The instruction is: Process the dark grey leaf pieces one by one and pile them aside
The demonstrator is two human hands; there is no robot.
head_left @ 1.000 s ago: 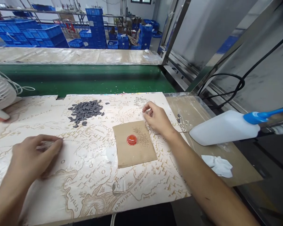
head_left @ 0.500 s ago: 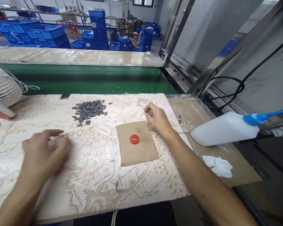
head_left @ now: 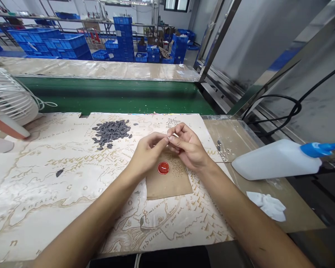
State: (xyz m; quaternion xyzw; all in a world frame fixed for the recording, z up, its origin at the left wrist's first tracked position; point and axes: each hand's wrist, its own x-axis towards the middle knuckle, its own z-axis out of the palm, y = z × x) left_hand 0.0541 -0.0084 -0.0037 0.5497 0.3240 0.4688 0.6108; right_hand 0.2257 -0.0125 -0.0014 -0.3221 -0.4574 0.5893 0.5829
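Above the far edge of the kraft paper sheet (head_left: 169,184), near the middle of the bench, both hands are brought together. Left hand (head_left: 147,153) and right hand (head_left: 188,147) come in from the near side, forearms converging. Fingers on both are curled into a tight pinch, not spread, and the right fingertips (head_left: 181,128) meet the left fingertips (head_left: 164,137) in the air just above the sheet. Something tiny and pale may sit between them, but it's too small and too covered to tell; no long axis can be read.

Just near of the pinch, a red plastic cap (head_left: 163,168) sits on the sheet, not touched, with a patch of tiny dark specks (head_left: 178,168) right beside it. Pile of dark grey sunflower seeds (head_left: 111,132) lies on the map-printed board (head_left: 44,208), well to the left and farther off; left hand is the nearer one to it. One loose seed (head_left: 59,172) lies apart on the left.

On the right, beyond the right hand, a white plastic squeeze bottle (head_left: 276,160) with a blue nozzle lies on its side, and a crumpled white cloth (head_left: 266,206) sits near it. Desk fan (head_left: 11,95) at far left; green conveyor belt (head_left: 114,96) runs across the far side.
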